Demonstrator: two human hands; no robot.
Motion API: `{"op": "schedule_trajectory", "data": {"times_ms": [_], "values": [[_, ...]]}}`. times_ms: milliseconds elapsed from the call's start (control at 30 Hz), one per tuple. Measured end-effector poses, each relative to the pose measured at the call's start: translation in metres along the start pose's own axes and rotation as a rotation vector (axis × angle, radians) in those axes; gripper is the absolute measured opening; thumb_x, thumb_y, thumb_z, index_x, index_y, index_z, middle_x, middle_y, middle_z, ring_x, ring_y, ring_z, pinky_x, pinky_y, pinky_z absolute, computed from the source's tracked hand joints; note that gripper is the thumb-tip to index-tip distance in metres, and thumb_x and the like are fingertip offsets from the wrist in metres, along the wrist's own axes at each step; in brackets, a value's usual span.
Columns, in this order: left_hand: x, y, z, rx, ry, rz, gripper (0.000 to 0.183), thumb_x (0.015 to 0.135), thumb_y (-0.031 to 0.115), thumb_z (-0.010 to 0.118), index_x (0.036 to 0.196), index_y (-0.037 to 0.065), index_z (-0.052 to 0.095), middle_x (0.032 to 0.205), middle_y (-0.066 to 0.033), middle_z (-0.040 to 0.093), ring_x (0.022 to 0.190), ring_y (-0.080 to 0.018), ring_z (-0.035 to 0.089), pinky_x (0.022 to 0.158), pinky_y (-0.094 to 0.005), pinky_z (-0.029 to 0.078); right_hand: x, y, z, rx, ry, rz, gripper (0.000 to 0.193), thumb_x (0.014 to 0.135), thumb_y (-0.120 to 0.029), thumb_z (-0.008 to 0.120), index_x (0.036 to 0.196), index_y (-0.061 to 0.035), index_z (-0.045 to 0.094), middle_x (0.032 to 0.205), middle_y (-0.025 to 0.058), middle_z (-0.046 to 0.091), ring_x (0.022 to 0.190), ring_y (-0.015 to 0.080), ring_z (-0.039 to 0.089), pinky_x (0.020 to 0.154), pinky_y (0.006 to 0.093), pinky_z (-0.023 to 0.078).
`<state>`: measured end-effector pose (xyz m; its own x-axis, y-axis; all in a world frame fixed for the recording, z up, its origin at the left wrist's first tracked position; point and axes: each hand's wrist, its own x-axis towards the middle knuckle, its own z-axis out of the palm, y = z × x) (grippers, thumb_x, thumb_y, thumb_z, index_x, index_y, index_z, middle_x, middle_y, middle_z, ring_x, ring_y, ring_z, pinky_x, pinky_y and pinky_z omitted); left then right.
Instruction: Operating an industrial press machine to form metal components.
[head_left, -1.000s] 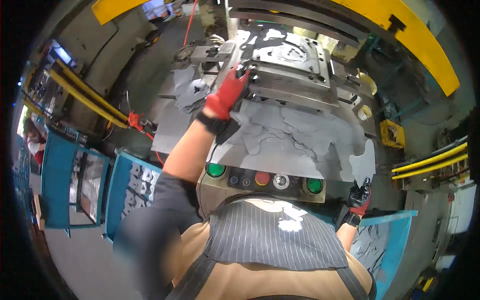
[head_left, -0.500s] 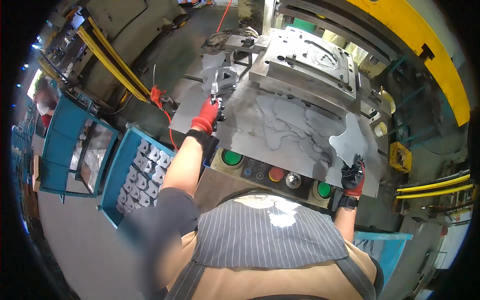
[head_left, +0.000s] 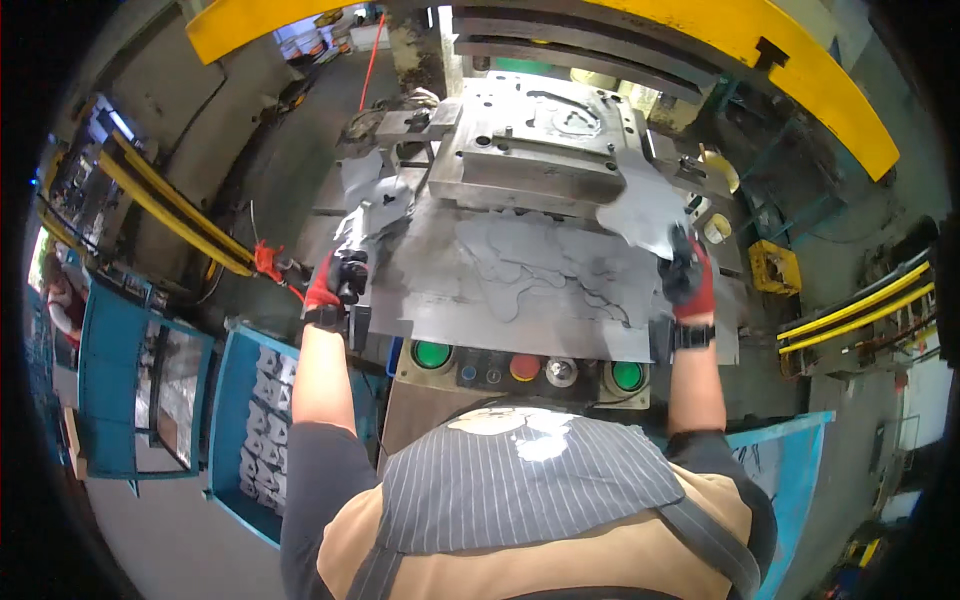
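My left hand (head_left: 338, 280), in a red and black glove, is closed around a silver plier-like tool (head_left: 354, 232). Its tip is blurred beside several grey formed metal pieces (head_left: 394, 202) at the left of the metal table (head_left: 420, 310). On the right, my gloved right hand (head_left: 686, 268) grips the near edge of a flat, curvy grey metal blank (head_left: 640, 208). That blank is raised at the right front corner of the steel die block (head_left: 530, 175). Between my hands, overlapping metal blanks (head_left: 535, 260) lie on the table.
A control panel with green and red buttons (head_left: 524, 368) runs along the table's near edge. Left of me stands a blue bin (head_left: 222, 430) of formed parts. A yellow guard (head_left: 830, 110) arches overhead. A yellow crate (head_left: 775, 266) is at right; another person (head_left: 66, 305) is far left.
My right hand has carried the blank forward and left, toward the die. My left hand has drawn back nearer to me with the tool. The whole view has turned a little.
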<state>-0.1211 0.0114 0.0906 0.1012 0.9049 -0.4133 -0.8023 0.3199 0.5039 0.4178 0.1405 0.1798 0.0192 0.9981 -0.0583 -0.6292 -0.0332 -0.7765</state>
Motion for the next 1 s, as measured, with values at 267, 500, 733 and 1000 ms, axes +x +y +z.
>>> {"op": "schedule_trajectory", "data": {"times_ms": [267, 500, 733, 1000], "values": [[-0.031, -0.039, 0.089, 0.381, 0.306, 0.530, 0.037, 0.086, 0.030, 0.043, 0.119, 0.015, 0.042, 0.061, 0.0046, 0.039, 0.047, -0.0031, 0.040, 0.036, -0.0178, 0.032, 0.184, 0.009, 0.091, -0.664, -0.489, -0.346, 0.014, 0.076, -0.015, 0.054, 0.086, -0.0065, 0.059, 0.078, 0.0038, 0.057, 0.069, 0.0110, 0.053, 0.058, 0.0262, 0.044], [-0.087, -0.098, 0.072, 0.260, 0.361, 0.462, 0.036, 0.089, 0.024, 0.036, 0.123, 0.013, 0.039, 0.060, 0.0062, 0.036, 0.042, -0.0017, 0.035, 0.035, -0.0137, 0.029, 0.268, 0.047, 0.151, -1.554, -0.007, -0.365, 0.035, 0.057, -0.026, 0.062, 0.083, -0.0028, 0.062, 0.089, 0.0149, 0.061, 0.082, 0.0242, 0.060, 0.073, 0.0308, 0.047], [-0.104, -0.122, 0.073, 0.340, 0.239, 0.433, 0.039, 0.088, 0.016, 0.037, 0.126, 0.012, 0.034, 0.061, 0.0066, 0.031, 0.046, -0.0008, 0.032, 0.040, -0.0127, 0.029, 0.217, 0.046, 0.173, -2.427, -0.019, -0.366, 0.073, 0.063, -0.055, 0.057, 0.119, -0.0099, 0.044, 0.129, 0.0119, 0.034, 0.118, 0.0265, 0.033, 0.097, 0.0400, 0.025], [-0.050, -0.121, 0.079, 0.252, 0.396, 0.508, 0.030, 0.087, 0.021, 0.042, 0.116, 0.013, 0.045, 0.059, 0.0061, 0.041, 0.045, -0.0061, 0.040, 0.036, -0.0201, 0.029, 0.266, 0.027, 0.102, -1.908, -0.427, -0.527, 0.045, 0.081, -0.042, 0.039, 0.120, -0.0197, 0.041, 0.126, 0.0097, 0.035, 0.118, 0.0258, 0.029, 0.098, 0.0372, 0.021]]}}
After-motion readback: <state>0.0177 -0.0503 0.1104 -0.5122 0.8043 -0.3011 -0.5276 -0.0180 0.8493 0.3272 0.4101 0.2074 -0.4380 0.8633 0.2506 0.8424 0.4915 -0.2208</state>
